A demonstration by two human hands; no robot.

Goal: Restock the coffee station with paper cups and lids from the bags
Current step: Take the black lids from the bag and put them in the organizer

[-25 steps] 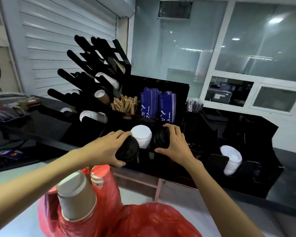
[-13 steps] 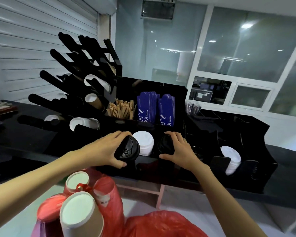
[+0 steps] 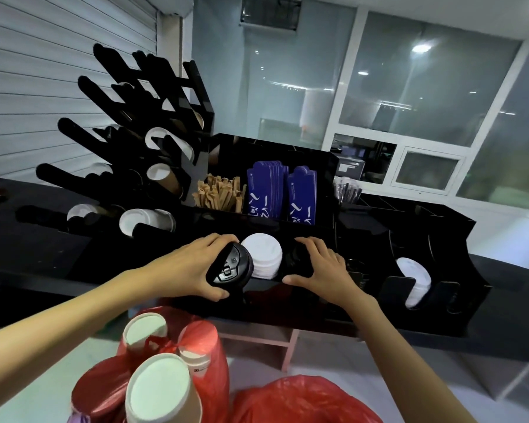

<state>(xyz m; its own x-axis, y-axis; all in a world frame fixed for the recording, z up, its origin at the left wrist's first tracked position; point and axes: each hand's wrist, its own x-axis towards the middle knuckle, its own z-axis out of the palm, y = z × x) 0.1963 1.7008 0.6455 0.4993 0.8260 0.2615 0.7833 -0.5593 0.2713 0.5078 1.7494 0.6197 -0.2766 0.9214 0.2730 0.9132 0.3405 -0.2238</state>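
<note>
My left hand [image 3: 190, 267] grips a stack of black lids [image 3: 231, 268] at the front of the black organizer [image 3: 364, 312], fingers over its top and thumb beneath. Just right of it a stack of white lids [image 3: 264, 257] sits in a slot. My right hand [image 3: 321, 270] curls round a second stack of black lids [image 3: 295, 261] in the slot right of the white ones. Below me red plastic bags [image 3: 303, 401] hold stacks of paper cups [image 3: 162, 389], bottoms up.
A black tiered cup dispenser [image 3: 129, 154] with paper cups in its chutes stands at the left. The organizer also holds wooden stirrers [image 3: 220, 193], blue sleeves [image 3: 280, 190] and more white lids [image 3: 416, 279] at the right. A black counter [image 3: 28, 254] runs beneath.
The view has shifted left and down a little over the second. My left hand tilted its black lid stack so the top faces me. The right hand stays on its stack.
</note>
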